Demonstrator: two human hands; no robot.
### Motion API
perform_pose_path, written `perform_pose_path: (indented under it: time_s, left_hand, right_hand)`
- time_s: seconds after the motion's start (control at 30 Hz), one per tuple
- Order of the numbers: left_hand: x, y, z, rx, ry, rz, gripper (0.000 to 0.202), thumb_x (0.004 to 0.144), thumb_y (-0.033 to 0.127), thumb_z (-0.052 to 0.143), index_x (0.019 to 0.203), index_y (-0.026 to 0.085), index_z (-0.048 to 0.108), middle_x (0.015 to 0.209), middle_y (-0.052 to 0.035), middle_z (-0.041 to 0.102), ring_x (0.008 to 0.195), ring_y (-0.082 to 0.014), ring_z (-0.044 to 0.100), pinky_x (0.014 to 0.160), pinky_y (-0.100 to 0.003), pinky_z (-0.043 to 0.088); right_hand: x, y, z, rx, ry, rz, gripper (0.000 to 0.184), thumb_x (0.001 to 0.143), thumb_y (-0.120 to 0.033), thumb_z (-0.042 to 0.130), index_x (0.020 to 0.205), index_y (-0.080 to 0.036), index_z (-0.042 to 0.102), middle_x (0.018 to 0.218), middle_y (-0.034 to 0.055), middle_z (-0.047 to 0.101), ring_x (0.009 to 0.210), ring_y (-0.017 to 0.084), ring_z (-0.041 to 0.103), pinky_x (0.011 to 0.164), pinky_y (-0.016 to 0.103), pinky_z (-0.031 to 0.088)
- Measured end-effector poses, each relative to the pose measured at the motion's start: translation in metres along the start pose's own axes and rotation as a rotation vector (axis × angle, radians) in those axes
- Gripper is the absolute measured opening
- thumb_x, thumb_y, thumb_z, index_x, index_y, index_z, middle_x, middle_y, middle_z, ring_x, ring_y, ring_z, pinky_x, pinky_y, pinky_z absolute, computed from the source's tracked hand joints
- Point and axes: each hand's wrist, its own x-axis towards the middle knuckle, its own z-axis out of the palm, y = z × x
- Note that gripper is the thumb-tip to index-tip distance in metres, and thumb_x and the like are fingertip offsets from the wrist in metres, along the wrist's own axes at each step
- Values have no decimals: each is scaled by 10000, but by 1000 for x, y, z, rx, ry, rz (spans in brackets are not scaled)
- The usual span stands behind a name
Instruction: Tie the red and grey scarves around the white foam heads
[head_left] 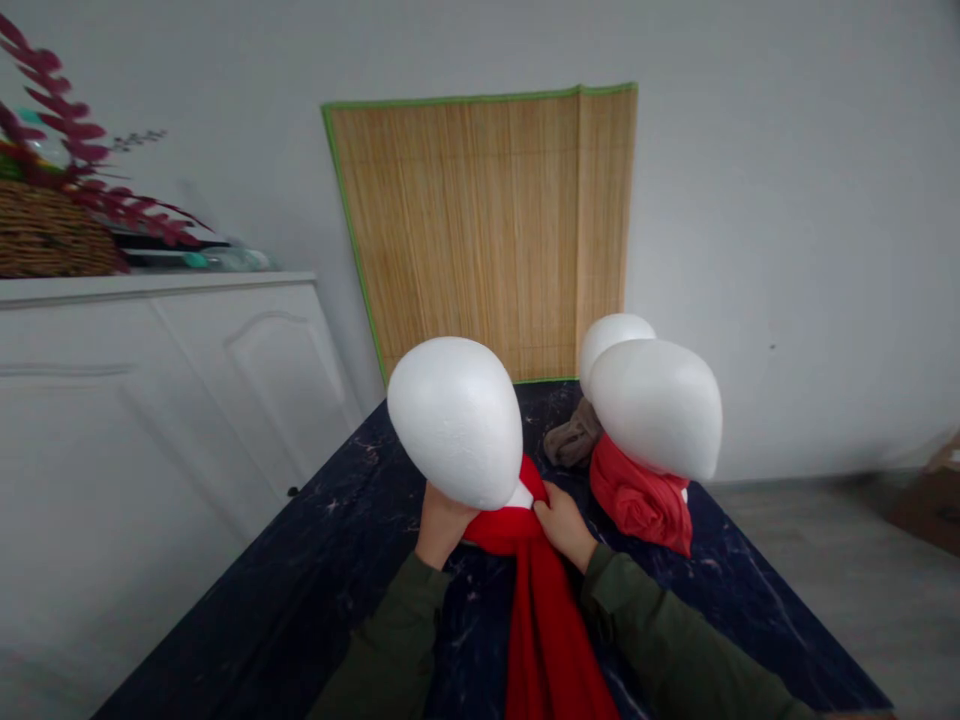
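A white foam mannequin head stands on the dark table, seen from above, with a red scarf around its neck. The scarf's long end hangs toward me over the table. My right hand is closed on the scarf at the right side of the neck, thumb on top. My left hand is curled against the scarf at the left side of the neck, below the head. The head hides most of its fingers.
Two more white foam heads stand at the right: a nearer head with a coral-red cloth around its base, and a farther head with a brownish cloth. A bamboo mat hangs behind. A white cabinet borders the table's left.
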Motion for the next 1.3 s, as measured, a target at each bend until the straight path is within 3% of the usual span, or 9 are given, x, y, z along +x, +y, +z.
perform_pose_path:
  time_s: [0.1,0.33,0.5,0.7,0.83,0.97,1.1,1.2,1.3]
  left_hand:
    - [3,-7,-6,-19,-22,9,650,407,228,801,1014,213,568,1140,-64,612,1189,-278,451,1084,-433,253]
    - [3,-23,-15,-137,8,-106,548,497,285,762,1006,168,594,1050,-70,651,1200,-278,443,1108,-408,191]
    - [1,-24,-16,-274,28,-220,490,631,417,656,1016,121,592,992,-91,664,1081,-278,544,1020,-434,343]
    - [5,-25,-16,-403,84,-310,477,606,387,682,1015,161,584,1005,-42,662,1040,-233,572,989,-366,393]
    - [5,-26,-13,-462,108,-402,403,652,388,638,990,178,580,965,-36,671,976,-228,608,917,-373,464]
    - [8,-23,-14,-445,163,-469,389,722,457,546,971,161,592,935,-62,678,955,-248,618,867,-391,502]
    - [22,-25,-25,-355,293,-416,443,769,497,474,1028,152,572,1056,-76,645,1036,-252,576,893,-379,488]
    - [36,-28,-42,-219,441,-322,485,742,471,553,1082,126,535,1172,-87,586,1117,-273,513,961,-394,431]
    - [49,-28,-65,-53,556,-181,573,674,437,667,1119,114,508,1253,-66,531,1183,-267,449,1044,-390,333]
  right_hand:
    - [0,-2,-2,41,16,100,286,690,-87,386,889,-92,592,891,109,638,825,229,587,780,331,447]
    - [-1,-4,5,169,-81,253,301,790,-173,274,878,-101,552,669,75,625,569,185,594,506,259,460]
    - [-2,-1,5,6,26,135,179,773,-146,445,926,-119,534,851,94,627,789,211,594,713,300,459]
    - [-3,-1,-2,-176,99,41,353,780,-39,421,1131,-65,453,978,167,596,917,250,576,821,350,426]
    - [0,0,-5,-212,74,-30,432,776,4,363,1198,-67,422,1039,149,582,969,213,564,861,310,425]
    - [-3,-1,-2,-397,9,-160,667,696,48,335,1345,-98,293,1156,158,492,995,201,542,884,310,422]
    - [-7,-3,0,-559,-76,-190,612,682,51,334,1251,-136,457,1117,134,487,907,197,563,848,296,444]
    - [-6,-3,0,-567,-69,-145,504,698,44,340,1122,-115,560,1073,130,506,862,191,568,826,272,454]
    - [-6,-5,0,-533,-60,-161,455,708,20,379,1106,-81,576,1080,142,517,937,202,545,885,264,426]
